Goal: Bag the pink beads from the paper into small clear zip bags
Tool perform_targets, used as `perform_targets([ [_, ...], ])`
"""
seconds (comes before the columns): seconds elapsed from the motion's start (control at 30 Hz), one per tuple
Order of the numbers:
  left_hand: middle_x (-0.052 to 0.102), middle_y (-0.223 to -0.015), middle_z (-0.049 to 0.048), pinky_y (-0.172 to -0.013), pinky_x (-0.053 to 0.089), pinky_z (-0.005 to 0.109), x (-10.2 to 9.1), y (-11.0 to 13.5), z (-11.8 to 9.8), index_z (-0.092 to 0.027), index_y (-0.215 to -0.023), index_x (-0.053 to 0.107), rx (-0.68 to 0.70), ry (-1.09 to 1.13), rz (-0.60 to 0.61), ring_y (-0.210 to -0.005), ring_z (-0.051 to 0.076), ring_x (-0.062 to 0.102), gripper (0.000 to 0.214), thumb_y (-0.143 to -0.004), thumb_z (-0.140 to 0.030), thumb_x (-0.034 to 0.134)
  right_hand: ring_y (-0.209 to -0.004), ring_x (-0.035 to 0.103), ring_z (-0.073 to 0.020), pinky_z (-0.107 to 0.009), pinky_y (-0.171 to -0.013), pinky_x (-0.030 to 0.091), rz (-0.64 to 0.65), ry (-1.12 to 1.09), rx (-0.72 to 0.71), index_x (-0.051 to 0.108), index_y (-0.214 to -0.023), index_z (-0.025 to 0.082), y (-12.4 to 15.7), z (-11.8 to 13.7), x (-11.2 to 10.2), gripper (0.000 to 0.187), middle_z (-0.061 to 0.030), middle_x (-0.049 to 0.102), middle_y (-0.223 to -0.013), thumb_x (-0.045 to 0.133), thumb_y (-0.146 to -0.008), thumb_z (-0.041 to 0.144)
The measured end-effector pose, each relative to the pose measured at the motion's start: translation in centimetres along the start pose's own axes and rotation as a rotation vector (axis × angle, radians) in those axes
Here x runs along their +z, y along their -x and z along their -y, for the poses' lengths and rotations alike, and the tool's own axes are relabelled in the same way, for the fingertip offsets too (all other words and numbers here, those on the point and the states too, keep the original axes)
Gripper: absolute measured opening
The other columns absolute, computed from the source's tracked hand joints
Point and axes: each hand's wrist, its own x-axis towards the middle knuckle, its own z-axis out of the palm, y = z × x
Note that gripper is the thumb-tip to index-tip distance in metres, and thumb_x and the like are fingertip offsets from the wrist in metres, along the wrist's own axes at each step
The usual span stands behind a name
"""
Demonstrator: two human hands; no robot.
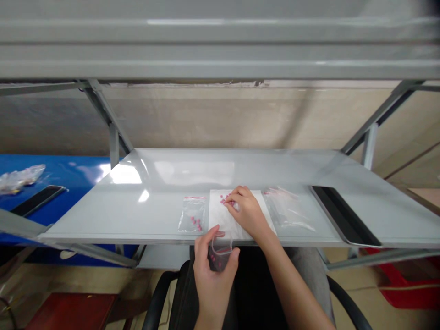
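Gray tabletop (103, 215), we've got L hand (215, 284) gripping a small zip bag (220, 254), R hand (245, 213) narrow at pink beads (225, 199) on white paper (220, 220); best pinch gently, pls.

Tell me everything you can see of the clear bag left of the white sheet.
The clear bag is a transparent plastic zip bag with a red-edged seal at its far end. It lies flat on the grey shelf, just left of the white sheet, with a few pink beads inside at its near end. Neither the left hand nor the right hand touches it.
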Motion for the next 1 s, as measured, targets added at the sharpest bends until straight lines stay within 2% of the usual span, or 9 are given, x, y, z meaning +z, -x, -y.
perform_targets([
  [0.17, 0.068, -0.111, 0.0057, -0.091, 0.056, 0.035, 0.0, 0.0, 0.1, -0.025, -0.122, 0.064, 0.003, 0.002, 0.008, -0.103, 0.022, 0.067, 0.043, -0.080, -0.028, 0.075, -0.087, 0.064, -0.0192, -0.032, -0.080, 0.052, 0.061, -0.197, -0.032, 0.074, -0.084, 0.019, 1.2, 3.1, -3.2, 0.013, -0.0037, 0.065, -0.090, 0.076, -0.082, 0.006],
  [0.27, 0.066, -0.117, 0.0071, -0.095, 0.055, 0.037, 0.0, 0.0, 0.3, -0.025, -0.124, 0.063, -0.011, 0.026, 0.006, -0.108, 0.024, 0.067, 0.045, -0.080, -0.028, 0.075, -0.085, 0.064, -0.0170, -0.029, -0.077, 0.052, 0.194, -0.367, -0.046, 0.076, -0.087, 0.022, 2.1, 5.0, -5.1, 0.011, -0.0022, 0.064, -0.090, 0.075, -0.086, 0.012],
  [0.33, 0.065, -0.118, 0.0076, -0.096, 0.054, 0.038, 0.1, 0.0, 0.3, -0.024, -0.124, 0.063, -0.016, 0.029, 0.003, -0.109, 0.025, 0.067, 0.046, -0.080, -0.028, 0.076, -0.083, 0.064, -0.0161, -0.028, -0.075, 0.052, 0.251, -0.403, -0.051, 0.077, -0.089, 0.023, 2.4, 5.4, -5.5, 0.011, -0.0021, 0.064, -0.090, 0.072, -0.089, 0.013],
  [0.43, 0.066, -0.115, 0.0072, -0.094, 0.055, 0.037, 0.1, 0.0, 0.1, -0.024, -0.123, 0.063, -0.014, 0.020, 0.008, -0.106, 0.024, 0.067, 0.044, -0.081, -0.029, 0.075, -0.081, 0.064, -0.0159, -0.027, -0.074, 0.052, 0.173, -0.330, -0.025, 0.076, -0.088, 0.021, 2.3, 4.2, -4.6, 0.012, -0.0026, 0.066, -0.088, 0.069, -0.091, 0.012],
  [0.53, 0.066, -0.113, 0.0071, -0.093, 0.055, 0.036, 0.0, 0.0, -0.1, -0.023, -0.121, 0.064, -0.014, 0.001, 0.011, -0.104, 0.023, 0.067, 0.041, -0.082, -0.028, 0.074, -0.079, 0.065, -0.0178, -0.030, -0.074, 0.053, 0.010, -0.109, -0.003, 0.075, -0.085, 0.019, 1.6, 2.1, -2.8, 0.012, -0.0036, 0.067, -0.085, 0.072, -0.086, 0.007],
  [0.6, 0.066, -0.112, 0.0073, -0.092, 0.055, 0.036, 0.0, 0.0, -0.3, -0.023, -0.121, 0.065, -0.014, -0.002, 0.009, -0.104, 0.023, 0.067, 0.041, -0.081, -0.028, 0.075, -0.082, 0.064, -0.0213, -0.034, -0.078, 0.053, -0.033, -0.026, 0.010, 0.074, -0.082, 0.018, 1.0, 1.0, -1.5, 0.013, -0.0054, 0.066, -0.083, 0.072, -0.083, 0.005],
  [0.7, 0.067, -0.110, 0.0070, -0.091, 0.056, 0.035, -0.1, 0.0, -0.3, -0.022, -0.121, 0.064, -0.009, 0.006, 0.014, -0.102, 0.023, 0.068, 0.042, -0.081, -0.028, 0.075, -0.084, 0.061, -0.0255, -0.040, -0.080, 0.052, -0.041, 0.037, 0.034, 0.073, -0.077, 0.017, 0.4, 0.2, -0.2, 0.011, -0.0077, 0.064, -0.083, 0.074, -0.081, 0.007],
  [0.83, 0.067, -0.109, 0.0074, -0.090, 0.056, 0.035, -0.1, 0.0, -0.3, -0.022, -0.120, 0.065, 0.003, 0.005, 0.016, -0.101, 0.023, 0.068, 0.041, -0.081, -0.026, 0.075, -0.083, 0.059, -0.0261, -0.041, -0.079, 0.050, -0.030, 0.074, 0.057, 0.072, -0.072, 0.019, -0.2, 0.2, 0.8, 0.013, -0.0084, 0.063, -0.084, 0.074, -0.081, 0.009],
  [1.0, 0.067, -0.111, 0.0081, -0.091, 0.057, 0.037, -0.1, 0.0, -0.1, -0.022, -0.120, 0.064, -0.004, -0.006, 0.012, -0.102, 0.024, 0.068, 0.041, -0.081, -0.026, 0.075, -0.084, 0.061, -0.0243, -0.040, -0.081, 0.050, -0.014, 0.023, 0.065, 0.073, -0.075, 0.019, 0.0, 1.3, 0.0, 0.012, -0.0069, 0.063, -0.085, 0.074, -0.080, 0.008],
])
